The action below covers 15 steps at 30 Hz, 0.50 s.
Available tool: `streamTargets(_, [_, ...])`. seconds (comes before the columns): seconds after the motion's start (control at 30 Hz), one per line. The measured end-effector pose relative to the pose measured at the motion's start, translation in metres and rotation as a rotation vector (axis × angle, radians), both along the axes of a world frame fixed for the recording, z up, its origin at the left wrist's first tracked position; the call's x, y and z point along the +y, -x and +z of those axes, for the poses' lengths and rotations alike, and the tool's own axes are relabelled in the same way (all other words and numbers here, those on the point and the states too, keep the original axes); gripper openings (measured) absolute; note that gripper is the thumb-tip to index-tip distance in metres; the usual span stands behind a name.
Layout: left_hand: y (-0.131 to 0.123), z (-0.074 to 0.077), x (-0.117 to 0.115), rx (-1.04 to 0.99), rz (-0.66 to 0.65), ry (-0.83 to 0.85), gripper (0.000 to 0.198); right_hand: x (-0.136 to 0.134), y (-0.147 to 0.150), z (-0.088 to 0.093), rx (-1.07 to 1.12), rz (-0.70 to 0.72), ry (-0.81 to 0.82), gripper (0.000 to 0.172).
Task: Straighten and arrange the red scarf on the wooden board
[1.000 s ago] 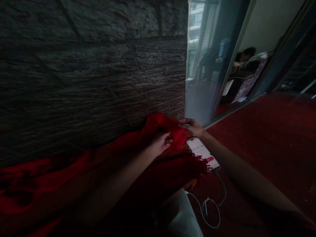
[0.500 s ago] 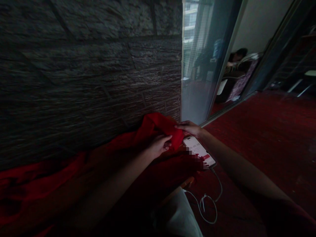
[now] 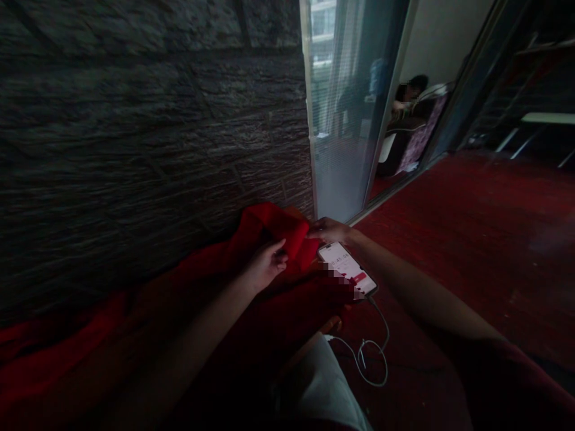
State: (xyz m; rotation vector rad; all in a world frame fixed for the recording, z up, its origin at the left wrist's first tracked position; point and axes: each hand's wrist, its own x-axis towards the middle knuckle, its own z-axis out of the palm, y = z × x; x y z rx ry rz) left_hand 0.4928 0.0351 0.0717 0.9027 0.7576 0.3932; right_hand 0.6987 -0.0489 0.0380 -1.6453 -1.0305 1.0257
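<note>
A bunched red cloth [image 3: 269,222] lies along the foot of the stone wall, its raised fold between my two hands. My right hand [image 3: 331,230] is closed on the fold's right edge, fingers pressed to the fabric. Just left of the fold, my left hand [image 3: 267,264] has its thumb stretched out and apart from its bent fingers, with nothing visible between them. Below my right hand lies a phone [image 3: 348,263] with a lit screen showing timer digits, its lower left edge overlapped by dark red fabric.
From the phone a white cable [image 3: 385,359] runs down in a loop. The stone wall [image 3: 179,120] rises close on the left, beside a glass panel [image 3: 341,149]. Beyond the doorway is a person [image 3: 406,96]. A pale bench [image 3: 545,118] stands on the red floor [image 3: 471,239].
The view has turned a little to the right, so everything sits farther left. Both hands stay close to the cloth's fold, with little change in their pose.
</note>
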Motion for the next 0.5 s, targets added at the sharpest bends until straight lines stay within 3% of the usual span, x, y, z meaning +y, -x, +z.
streamTargets(0.23, [0.008,-0.008,-0.002,0.036,0.022,-0.028,0.019,0.024,-0.003,-0.003,0.021,-0.047,0.049,0.032])
streamTargets(0.4, [0.006,-0.015,-0.010,0.082,-0.041,-0.092,0.022,0.008,0.002,-0.002,0.104,-0.028,0.014,0.015])
streamTargets(0.5, [0.001,-0.014,-0.010,0.094,-0.065,-0.139,0.026,-0.004,0.003,-0.001,0.143,0.028,0.025,0.015])
